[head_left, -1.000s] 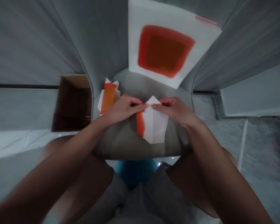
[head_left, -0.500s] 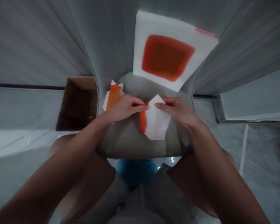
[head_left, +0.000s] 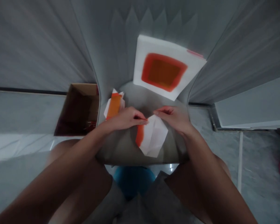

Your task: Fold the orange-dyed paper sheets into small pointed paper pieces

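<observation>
Matt white paper [head_left: 154,140] with an orange-dyed edge, a dull brown cardboard box [head_left: 79,109], soft grey cloth [head_left: 121,149] beneath.

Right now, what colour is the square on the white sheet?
Dark orange, red-bordered square, clearest in head view.

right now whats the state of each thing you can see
folded paper, white with an orange strip, creased, lying flat
left hand, fingertips at the folded paper's edge
right hand, fingertips near the folded paper's upper edge
smaller folded paper, orange band showing, lying beyond the left hand
orange-square sheet, flat, tilted
cardboard box, open, dark inside
</observation>
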Motion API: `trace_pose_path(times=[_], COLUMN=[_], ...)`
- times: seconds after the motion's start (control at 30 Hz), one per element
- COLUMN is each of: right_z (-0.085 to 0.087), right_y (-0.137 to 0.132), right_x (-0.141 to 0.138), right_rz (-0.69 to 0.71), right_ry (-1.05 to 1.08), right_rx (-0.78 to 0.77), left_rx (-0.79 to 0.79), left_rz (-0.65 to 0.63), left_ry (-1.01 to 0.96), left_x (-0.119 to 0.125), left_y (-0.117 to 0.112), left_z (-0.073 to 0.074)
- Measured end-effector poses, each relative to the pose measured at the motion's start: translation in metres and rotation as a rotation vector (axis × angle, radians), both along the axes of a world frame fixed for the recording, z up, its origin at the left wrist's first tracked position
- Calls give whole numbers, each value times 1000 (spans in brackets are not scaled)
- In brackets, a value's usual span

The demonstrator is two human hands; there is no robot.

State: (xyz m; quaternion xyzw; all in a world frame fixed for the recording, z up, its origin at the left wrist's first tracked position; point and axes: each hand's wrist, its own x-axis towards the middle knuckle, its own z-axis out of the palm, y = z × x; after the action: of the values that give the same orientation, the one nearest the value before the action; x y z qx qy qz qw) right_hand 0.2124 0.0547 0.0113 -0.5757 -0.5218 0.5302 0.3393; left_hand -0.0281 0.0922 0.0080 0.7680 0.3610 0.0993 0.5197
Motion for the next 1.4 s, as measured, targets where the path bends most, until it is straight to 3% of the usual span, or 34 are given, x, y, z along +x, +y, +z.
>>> trace_pose_path(times=[0.3, 0.6, 1.0, 1.27, 1.4], right_z=[1, -5, -1, 6, 3], right_y=[-1, -1, -3, -4, -4], right_x=[-3, -3, 0, -2, -2], right_rz=[52, 123, 149, 128, 53], right_ry=[-131, -64, -103, -102, -122], right_rx=[65, 75, 84, 17, 28], left_rx=[-10, -33, 59, 74, 71], left_rz=[57, 182, 212, 250, 297], left_ry=[-22, -111, -6, -53, -81], left_x=[5, 19, 21, 21, 22], left_y=[-4, -10, -13, -14, -13], left_z=[1, -4, 3, -1, -4])
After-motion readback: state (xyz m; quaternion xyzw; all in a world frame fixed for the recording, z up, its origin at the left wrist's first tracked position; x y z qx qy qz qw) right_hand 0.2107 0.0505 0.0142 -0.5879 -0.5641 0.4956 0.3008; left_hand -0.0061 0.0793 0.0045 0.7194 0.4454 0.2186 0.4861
